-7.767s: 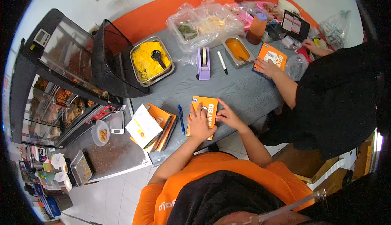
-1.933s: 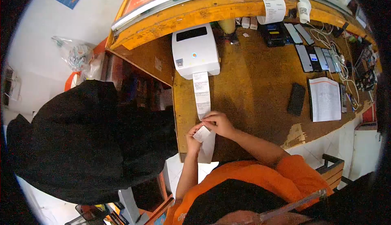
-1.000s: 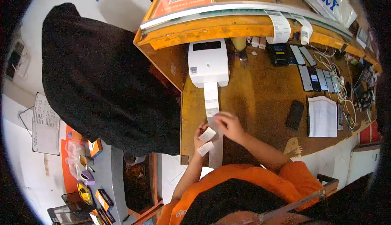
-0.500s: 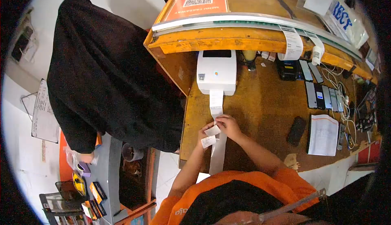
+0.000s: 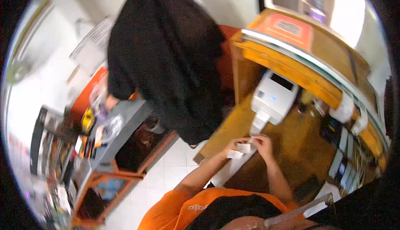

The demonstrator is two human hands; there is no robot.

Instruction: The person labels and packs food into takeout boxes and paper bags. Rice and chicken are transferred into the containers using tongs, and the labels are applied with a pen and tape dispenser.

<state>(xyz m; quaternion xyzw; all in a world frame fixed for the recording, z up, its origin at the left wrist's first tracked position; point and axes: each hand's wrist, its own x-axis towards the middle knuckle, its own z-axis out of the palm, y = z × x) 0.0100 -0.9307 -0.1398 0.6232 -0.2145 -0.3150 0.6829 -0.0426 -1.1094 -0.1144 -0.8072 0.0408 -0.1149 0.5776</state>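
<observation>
A white label printer (image 5: 278,100) stands under the wooden counter shelf, with a strip of printed labels (image 5: 261,120) coming out of its front. My left hand (image 5: 236,145) is closed on small white labels (image 5: 244,148), and another label hangs just below them. My right hand (image 5: 263,145) pinches the label strip close to the left fingertips; blur hides the exact grip. Below both hands the pale backing strip (image 5: 234,168) runs down toward my body.
To the left stands a person in black cloth (image 5: 166,59), beside a grey-topped table (image 5: 125,115) with bags and small boxes. Several phones (image 5: 336,163) and cables lie on the right of the wooden desk (image 5: 287,155). An orange QR sign (image 5: 288,29) lies on the upper counter.
My view has swung left, so the printer and desk sit farther right and tilted, and more of the left-hand table shows. Both hands stay together at the label strip.
</observation>
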